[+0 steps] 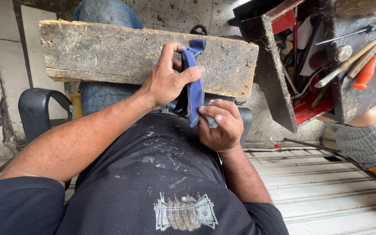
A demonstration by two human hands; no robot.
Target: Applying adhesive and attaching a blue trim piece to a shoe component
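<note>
A dark blue strap-like piece of material (194, 89) hangs down in front of a worn wooden board (109, 52) that rests across my lap. My left hand (167, 78) grips its upper part, thumb pressed on the front. Below it, my right hand (221, 125) pinches the lower end of the same blue piece between thumb and fingers. Both hands are just above my black shirt.
An open, dusty toolbox (310, 65) with a screwdriver, an orange-handled tool (365, 73) and other tools stands at the right. Another person's knee and checked shorts (368, 139) show at the right edge. A black chair arm (38, 109) is at the left; a corrugated metal sheet (327, 187) lies below right.
</note>
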